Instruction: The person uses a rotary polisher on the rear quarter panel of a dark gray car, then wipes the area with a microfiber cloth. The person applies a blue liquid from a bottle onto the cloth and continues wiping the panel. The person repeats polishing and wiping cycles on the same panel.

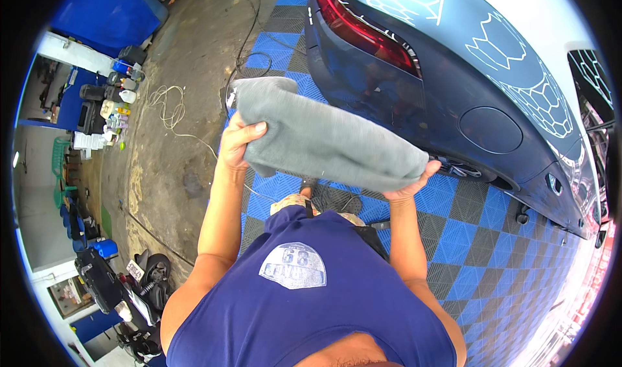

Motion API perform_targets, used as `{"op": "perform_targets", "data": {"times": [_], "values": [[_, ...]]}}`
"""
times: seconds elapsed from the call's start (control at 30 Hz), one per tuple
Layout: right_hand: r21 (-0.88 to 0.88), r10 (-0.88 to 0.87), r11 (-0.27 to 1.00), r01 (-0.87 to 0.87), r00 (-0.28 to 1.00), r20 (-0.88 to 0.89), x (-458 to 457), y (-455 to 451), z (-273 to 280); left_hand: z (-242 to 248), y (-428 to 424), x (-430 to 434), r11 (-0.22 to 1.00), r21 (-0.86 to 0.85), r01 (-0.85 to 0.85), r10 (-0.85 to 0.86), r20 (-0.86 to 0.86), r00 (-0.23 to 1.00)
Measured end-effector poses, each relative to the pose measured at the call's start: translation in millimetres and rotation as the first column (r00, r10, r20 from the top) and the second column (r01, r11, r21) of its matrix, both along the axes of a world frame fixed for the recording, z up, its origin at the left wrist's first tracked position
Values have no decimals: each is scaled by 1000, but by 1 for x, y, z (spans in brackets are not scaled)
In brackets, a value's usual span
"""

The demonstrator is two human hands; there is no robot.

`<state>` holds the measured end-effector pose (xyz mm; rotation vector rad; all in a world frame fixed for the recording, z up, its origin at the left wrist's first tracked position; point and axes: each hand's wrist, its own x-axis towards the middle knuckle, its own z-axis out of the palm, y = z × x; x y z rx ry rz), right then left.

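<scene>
A grey cloth towel, folded lengthwise, is stretched between my two hands in front of my chest. My left hand grips its end on the left of the view, with the thumb lying on top. At the other end my right hand holds the lower corner, the fingers partly hidden under the fabric. Beyond the towel stands a dark, glossy car with a lit red tail light and a round fuel flap. White hexagonal reflections show on its upper surfaces.
Blue and grey floor tiles lie under me and the car. A black cable and a coiled pale cord cross the floor. Bottles and containers line the left wall, and a motorcycle stands at the lower left.
</scene>
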<state>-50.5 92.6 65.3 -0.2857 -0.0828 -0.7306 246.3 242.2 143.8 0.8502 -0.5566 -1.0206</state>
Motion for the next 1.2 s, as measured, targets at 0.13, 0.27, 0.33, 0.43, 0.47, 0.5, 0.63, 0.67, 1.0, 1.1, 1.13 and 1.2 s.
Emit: {"op": "perform_targets", "data": {"times": [0.13, 0.27, 0.33, 0.43, 0.47, 0.5, 0.63, 0.67, 1.0, 1.1, 1.13, 1.2], "values": [[-407, -92, 894, -187, 813, -575, 35, 14, 11, -16, 52, 55, 970, 4, -243, 241, -142, 960], [-604, -186, 766, -220, 823, -536, 97, 8, 29, 11, 128, 104, 933, -238, -272, 332, 269, 904], [-253, -3, 948, -195, 787, -617, 110, 20, 46, 39, 180, 107, 869, -278, -409, 493, 434, 754], [-836, 322, 545, -67, 937, 135, 159, -10, 62, 74, 248, 101, 938, -341, -66, 292, 672, 680], [-859, 299, 507, -73, 949, 96, 180, -11, 58, 56, 250, 91, 793, -395, -463, 492, 864, 106], [-848, 135, 507, -153, 986, -97, 192, -3, 49, 45, 251, 92, 682, -405, -609, 483, 875, -41], [-897, -56, 403, -181, 973, -222, 234, 19, 18, 23, 272, 105, 780, -83, -620, 563, 528, 637], [-894, -13, 411, -180, 979, -203, 241, 19, 17, 20, 278, 107, 808, -70, -585, 551, 442, 708], [-923, 7, 298, -245, 967, -254, 235, 36, 73, 17, 307, 112, 824, -319, -468, 561, 342, 754], [-912, 30, 215, -349, 936, -351, 245, 39, 75, 14, 311, 119, 810, -324, -488, 582, 343, 738], [-895, 48, 263, -359, 932, -360, 248, 35, 77, 14, 315, 120, 804, -313, -506, 593, 355, 722], [-870, 151, 382, -312, 950, -274, 253, 24, 82, 13, 323, 123, 812, -286, -508, 584, 398, 708]]}}
